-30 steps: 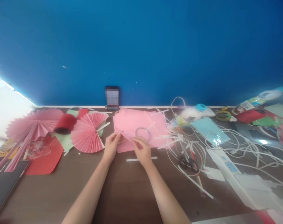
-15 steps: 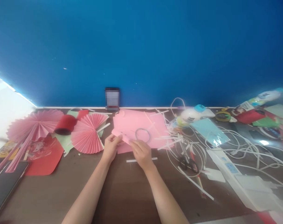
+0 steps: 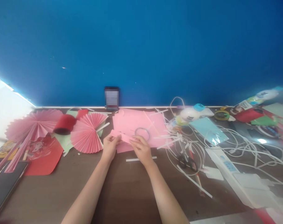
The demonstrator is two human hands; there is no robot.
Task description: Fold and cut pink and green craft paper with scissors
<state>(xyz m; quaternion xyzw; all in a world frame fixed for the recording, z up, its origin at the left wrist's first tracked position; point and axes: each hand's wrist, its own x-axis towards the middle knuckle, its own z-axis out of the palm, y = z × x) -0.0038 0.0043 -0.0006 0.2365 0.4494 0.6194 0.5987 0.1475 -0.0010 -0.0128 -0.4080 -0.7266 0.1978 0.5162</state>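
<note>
From the head camera: holding a narrow folded pink strip between both hands, low over the near edge of the pink sheet on the surface. Pinching its left end with the left hand, grip closed on the paper, thumb on top. Pinching its right end with the right hand, grip likewise closed on the strip; hard to tell how firmly.

Now lying almost level across the sheet. A second ago raised and slanting, with a pointed end near the left hand; half a second ago wider and partly turned down. Reads as one more crease pressed flat in the folding in hand, judging by the shorter, flatter shape. Otherwise hardly any shift in hands or forearms.

Just beyond the right hand, resting on the sheet: a thin wire ring. Just nearer than the hands, apart from them: a short white strip.

Left of the sheet: a small fan of pleated pink paper, a red roll beside it, a large fan further left, red paper nearer, and a dark phone at the lower left edge. Against the blue wall: an upright phone.

Right of the sheet: white offcuts, scissors, a glue bottle, a blue sheet, a tape roll, and a power strip amid tangled cables. No movement among these over the last second.
</note>
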